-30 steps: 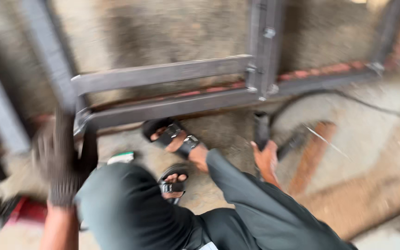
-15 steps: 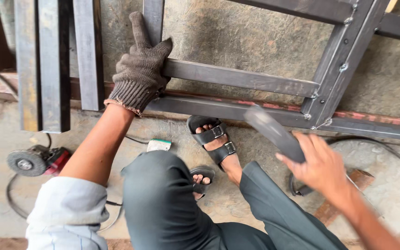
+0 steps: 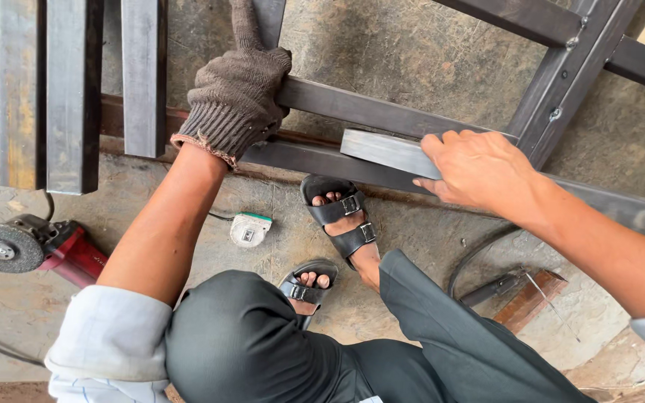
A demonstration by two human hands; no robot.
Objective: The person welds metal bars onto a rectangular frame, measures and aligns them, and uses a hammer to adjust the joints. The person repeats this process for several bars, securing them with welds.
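My right hand (image 3: pixel 479 168), bare, sits right of centre in the frame, its fingers (image 3: pixel 436 143) curled over the end of a short steel bar (image 3: pixel 386 152) and pinching it between fingertips and thumb. The bar lies flat and slightly slanted against the steel frame (image 3: pixel 561 71), resting between the frame's two long rails just above my foot.

My left hand (image 3: pixel 239 93), in a brown knitted glove, is at upper centre; its fingers are wrapped around the upper rail of the frame where it meets an upright tube, pressed tight on the metal.

Below the rails my two feet in black sandals (image 3: pixel 341 216) stand on the concrete floor (image 3: pixel 412 52). A small white tape measure (image 3: pixel 250 228) lies on the floor just left of the upper foot. At the left edge an angle grinder (image 3: pixel 27 245) with a red body rests on the floor, its cable trailing down. Several dark square tubes (image 3: pixel 72 89) hang in the upper left. A dark cable (image 3: pixel 479 254) curves across the floor at lower right.
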